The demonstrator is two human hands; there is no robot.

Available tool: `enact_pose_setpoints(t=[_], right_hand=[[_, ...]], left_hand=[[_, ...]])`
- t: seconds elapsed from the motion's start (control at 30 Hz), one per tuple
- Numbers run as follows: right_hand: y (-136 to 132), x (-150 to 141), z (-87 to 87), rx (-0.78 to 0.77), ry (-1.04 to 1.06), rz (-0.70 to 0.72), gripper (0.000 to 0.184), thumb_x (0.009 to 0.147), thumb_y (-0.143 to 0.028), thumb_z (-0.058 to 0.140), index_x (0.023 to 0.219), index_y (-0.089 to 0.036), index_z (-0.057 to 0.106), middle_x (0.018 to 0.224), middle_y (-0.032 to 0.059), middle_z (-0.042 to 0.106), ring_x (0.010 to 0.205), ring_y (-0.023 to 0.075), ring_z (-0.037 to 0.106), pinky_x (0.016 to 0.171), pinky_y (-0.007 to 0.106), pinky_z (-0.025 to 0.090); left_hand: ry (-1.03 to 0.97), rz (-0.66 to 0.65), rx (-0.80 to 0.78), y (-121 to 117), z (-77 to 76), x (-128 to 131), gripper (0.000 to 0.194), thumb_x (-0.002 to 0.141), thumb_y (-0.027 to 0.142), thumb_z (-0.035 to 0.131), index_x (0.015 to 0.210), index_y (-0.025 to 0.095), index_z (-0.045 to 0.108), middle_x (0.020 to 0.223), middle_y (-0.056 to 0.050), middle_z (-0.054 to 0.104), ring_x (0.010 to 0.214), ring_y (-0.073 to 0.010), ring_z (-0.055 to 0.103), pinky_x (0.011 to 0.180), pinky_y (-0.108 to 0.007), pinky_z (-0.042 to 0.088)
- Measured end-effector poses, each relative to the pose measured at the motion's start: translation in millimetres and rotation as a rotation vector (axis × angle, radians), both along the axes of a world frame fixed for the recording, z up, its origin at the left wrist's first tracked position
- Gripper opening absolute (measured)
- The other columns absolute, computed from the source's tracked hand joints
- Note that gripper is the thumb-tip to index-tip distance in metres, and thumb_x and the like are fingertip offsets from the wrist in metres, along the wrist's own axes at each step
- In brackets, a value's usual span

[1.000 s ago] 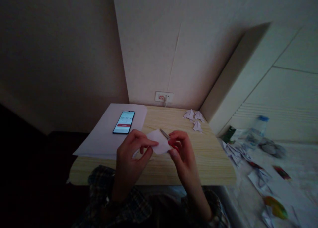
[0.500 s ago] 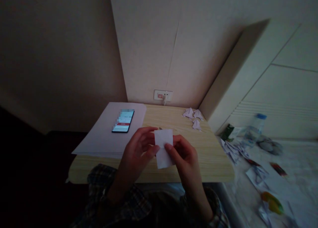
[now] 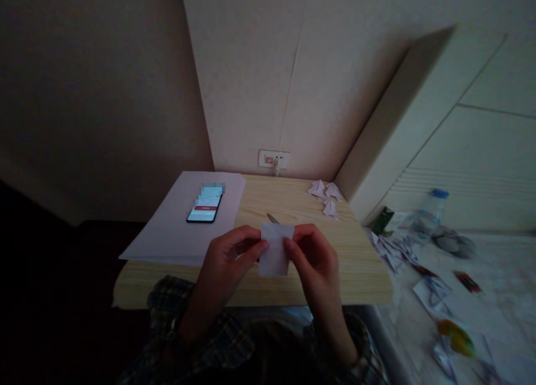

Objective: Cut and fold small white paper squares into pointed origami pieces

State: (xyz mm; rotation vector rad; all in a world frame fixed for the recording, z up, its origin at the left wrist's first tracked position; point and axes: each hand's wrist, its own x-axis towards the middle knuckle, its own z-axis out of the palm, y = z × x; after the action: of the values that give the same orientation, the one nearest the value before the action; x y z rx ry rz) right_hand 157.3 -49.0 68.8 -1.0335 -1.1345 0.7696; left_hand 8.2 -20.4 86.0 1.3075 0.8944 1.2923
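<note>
A small white rectangle of paper (image 3: 274, 253) is held up in front of me, above the near part of the wooden tabletop (image 3: 355, 267). My left hand (image 3: 234, 256) pinches its left edge between thumb and fingers. On the opposite edge, my right hand (image 3: 314, 256) grips it the same way, thumb on the near face. Behind the paper, the tip of a slim grey metal tool (image 3: 272, 218) shows on the table; the rest of it is hidden.
Large white sheets (image 3: 167, 228) lie at the left under a lit phone (image 3: 205, 203). Folded paper pieces (image 3: 330, 208) sit at the back right. A wall socket (image 3: 274, 159) holds a plug. Right of the table are a plastic bottle (image 3: 431, 212) and several paper pieces (image 3: 391, 251).
My left fingers have closed onto the paper's left edge, and my right thumb has shifted toward its right edge. The metal tool's tip shows more behind it.
</note>
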Motion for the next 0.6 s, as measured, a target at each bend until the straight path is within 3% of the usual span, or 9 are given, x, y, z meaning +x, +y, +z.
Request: enact_pose_setpoints(t=[0.33,0.6], right_hand=[[1.8,-0.1,0.5,-0.014,-0.005,0.054,0.007,0.084,-0.025,0.067,0.080,-0.022,0.063,0.064,-0.0038,0.063,0.057,0.0112,0.061,0.053,0.019,0.049],[2.8,4.5,2.0,-0.050,-0.078,0.038,0.003,0.080,-0.024,0.071,0.081,-0.021,0.070,0.068,-0.0014,0.066,0.061,0.0134,0.060,0.055,0.022,0.047]], left_hand=[[0.077,0.072,0.063,0.6,-8.1,-0.2,0.007,0.077,0.016,0.072,0.073,0.020,0.077,0.072,0.003,0.076,0.068,-0.0118,0.069,0.063,-0.016,0.055],[0.169,-0.040,0.092,1.0,-2.3,-3.4,0.007,0.076,0.015,0.074,0.074,0.020,0.078,0.072,0.003,0.073,0.070,-0.0113,0.066,0.067,-0.017,0.050]])
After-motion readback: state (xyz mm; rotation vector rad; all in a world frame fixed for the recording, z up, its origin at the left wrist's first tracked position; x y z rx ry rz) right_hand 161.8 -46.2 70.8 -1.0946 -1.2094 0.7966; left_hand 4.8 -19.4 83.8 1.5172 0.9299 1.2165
